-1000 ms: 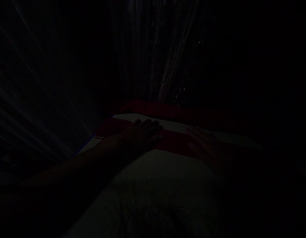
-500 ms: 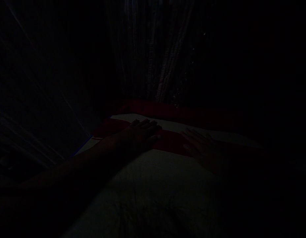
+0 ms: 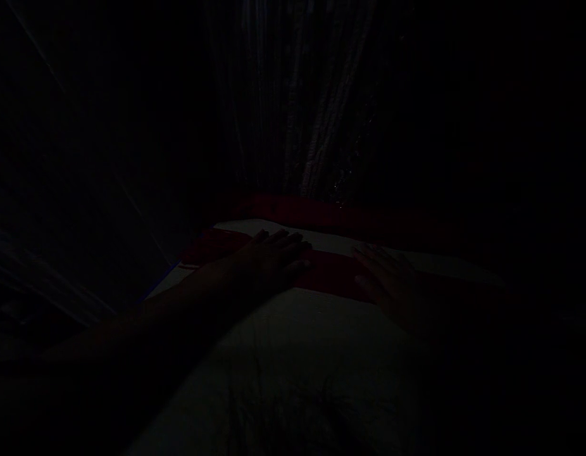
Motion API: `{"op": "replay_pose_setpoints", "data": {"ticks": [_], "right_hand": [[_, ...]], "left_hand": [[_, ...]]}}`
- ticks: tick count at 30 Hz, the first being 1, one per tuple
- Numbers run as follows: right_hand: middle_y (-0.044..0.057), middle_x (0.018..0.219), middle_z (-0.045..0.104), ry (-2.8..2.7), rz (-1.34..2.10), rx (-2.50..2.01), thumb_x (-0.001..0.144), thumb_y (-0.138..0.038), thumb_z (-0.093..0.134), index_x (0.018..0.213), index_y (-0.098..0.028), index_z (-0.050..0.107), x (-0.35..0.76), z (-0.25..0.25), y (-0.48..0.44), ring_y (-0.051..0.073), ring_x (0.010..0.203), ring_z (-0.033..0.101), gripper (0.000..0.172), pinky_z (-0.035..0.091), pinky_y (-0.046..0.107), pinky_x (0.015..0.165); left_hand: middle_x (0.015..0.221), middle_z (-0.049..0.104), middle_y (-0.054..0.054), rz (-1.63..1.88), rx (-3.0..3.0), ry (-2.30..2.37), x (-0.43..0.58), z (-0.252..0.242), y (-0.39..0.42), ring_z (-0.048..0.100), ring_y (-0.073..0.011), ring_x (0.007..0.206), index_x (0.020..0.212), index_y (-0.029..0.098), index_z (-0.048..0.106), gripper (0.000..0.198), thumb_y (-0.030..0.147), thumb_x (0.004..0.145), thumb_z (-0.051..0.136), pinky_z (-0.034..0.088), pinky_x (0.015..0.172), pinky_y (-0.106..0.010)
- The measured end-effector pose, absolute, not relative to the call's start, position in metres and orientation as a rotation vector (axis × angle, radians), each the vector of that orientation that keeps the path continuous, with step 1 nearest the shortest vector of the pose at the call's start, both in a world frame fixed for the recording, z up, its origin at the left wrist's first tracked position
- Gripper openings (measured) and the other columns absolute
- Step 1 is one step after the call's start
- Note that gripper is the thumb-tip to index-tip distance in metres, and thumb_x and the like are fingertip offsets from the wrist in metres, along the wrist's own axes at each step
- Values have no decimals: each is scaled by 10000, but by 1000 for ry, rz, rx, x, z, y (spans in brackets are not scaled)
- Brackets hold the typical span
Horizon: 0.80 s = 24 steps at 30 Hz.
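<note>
The view is very dark. A pale cloth (image 3: 316, 335) with a wide red band (image 3: 331, 272) lies spread out below me. My left hand (image 3: 274, 259) rests flat on the band and the pale strip beyond it, fingers stretched out and holding nothing. To its right, my right hand (image 3: 385, 275) lies on the same band, its fingers spread and nothing in them. Its wrist fades into shadow.
Beyond the pale strip runs a dark red border (image 3: 293, 206). Hanging strands or folds (image 3: 316, 139) rise behind it, with small glints. A blue edge (image 3: 162, 282) bounds the cloth at the left, beside a dim streaked surface (image 3: 136, 202).
Both hands keep nearly the same place on the cloth. My right hand appears very slightly farther right, and the whole view has shifted a little.
</note>
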State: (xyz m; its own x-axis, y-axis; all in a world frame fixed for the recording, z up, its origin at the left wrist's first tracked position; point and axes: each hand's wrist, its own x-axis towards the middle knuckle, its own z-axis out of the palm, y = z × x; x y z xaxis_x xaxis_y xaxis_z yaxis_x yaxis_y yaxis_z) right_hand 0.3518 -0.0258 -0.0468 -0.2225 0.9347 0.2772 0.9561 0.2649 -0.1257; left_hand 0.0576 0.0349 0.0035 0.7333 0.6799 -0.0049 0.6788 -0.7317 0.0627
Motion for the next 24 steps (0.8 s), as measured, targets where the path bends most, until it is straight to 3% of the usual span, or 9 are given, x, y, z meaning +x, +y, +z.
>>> {"op": "replay_pose_setpoints", "data": {"ticks": [11, 18, 24], "right_hand": [[-95, 1641, 204, -2310, -55, -1764, 999, -669, 191, 1562, -350, 301, 346, -41, -29, 163, 1541, 167, 656, 133, 575, 1246], [-73, 1622, 277, -2261, -118, -1775, 995, -666, 159, 1534, -327, 358, 348, -43, -30, 167, 1521, 237, 667, 152, 574, 1241], [-92, 1640, 216, -2334, -24, -1787, 993, -679, 184, 1567, -368, 275, 346, -42, -29, 168, 1535, 194, 659, 147, 589, 1239]], "left_hand": [[1678, 211, -47, 112, 2785, 1206, 62, 6, 32, 178, -301, 1556, 1598, 305, 255, 661, 634, 1031, 172, 148, 1230, -569], [1677, 202, -74, 110, 2808, 1188, 61, 4, 34, 173, -298, 1557, 1605, 261, 242, 673, 618, 1037, 184, 137, 1231, -574], [1688, 165, -51, 81, 2780, 1218, 62, 6, 33, 141, -278, 1566, 1600, 281, 247, 689, 647, 1024, 149, 114, 1244, -558]]}}
